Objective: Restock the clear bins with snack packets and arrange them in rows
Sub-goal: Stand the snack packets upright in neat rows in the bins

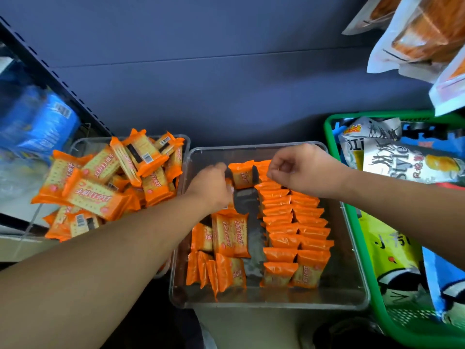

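Observation:
A clear bin (352, 295) in the middle holds orange cracker packets. Two neat rows of upright packets (294, 233) run along its right half; a looser group (224, 250) lies in the left half. One packet (242, 173) stands at the far end between my hands. My left hand (212, 187) reaches into the bin and touches that packet's left edge, fingers curled. My right hand (297, 170) hovers over the far end of the rows, its fingers curled and pinching a packet's top edge.
A second clear bin (186, 144) on the left is heaped with loose orange packets (105, 182). A green basket (337, 152) of chip bags stands at the right. Blue packages (37, 124) sit far left; bagged snacks (415, 34) hang at upper right.

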